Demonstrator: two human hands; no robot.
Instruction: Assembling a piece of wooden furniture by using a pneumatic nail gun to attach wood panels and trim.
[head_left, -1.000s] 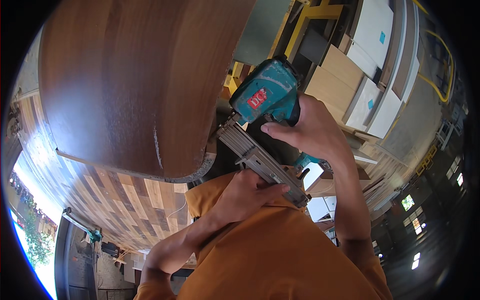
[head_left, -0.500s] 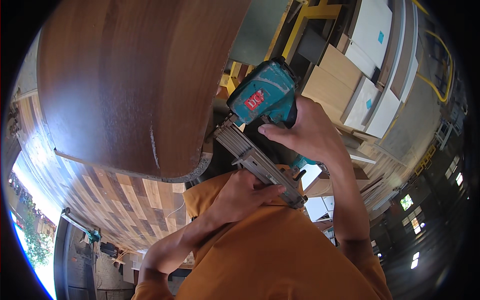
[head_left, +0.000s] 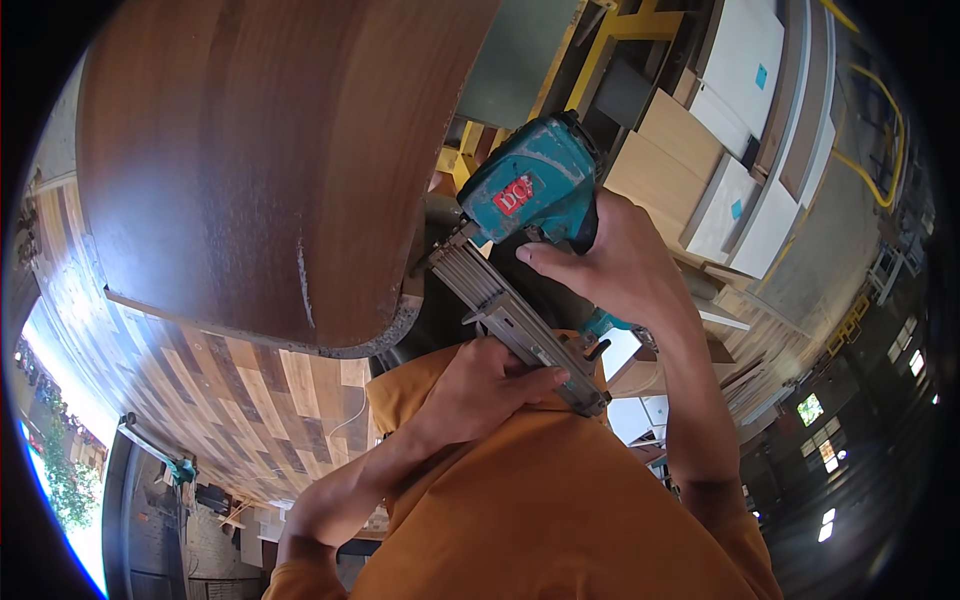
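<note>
A teal nail gun (head_left: 530, 175) with a long grey metal magazine (head_left: 515, 325) is held in front of my body, its nose toward the upper left. My right hand (head_left: 615, 255) is wrapped round its handle, the thumb lying along the near side. Lower down, my left hand (head_left: 485, 390) grips the tail part of the magazine, thumb on top and fingers underneath, partly hidden. Left of the tool is a large brown wood-grain panel (head_left: 250, 170) with a rounded corner and a pale scratch; the gun's nose is close to its right edge.
Wood-plank-patterned flooring (head_left: 260, 390) spreads out below the panel. At the upper right, several white and tan boards (head_left: 665, 150) are stacked beside a yellow metal frame (head_left: 590, 75). A yellow hose or rail (head_left: 890, 130) curves at the far right.
Almost nothing differs. The view has shifted very slightly, and both hands keep the same hold on the nail gun.
</note>
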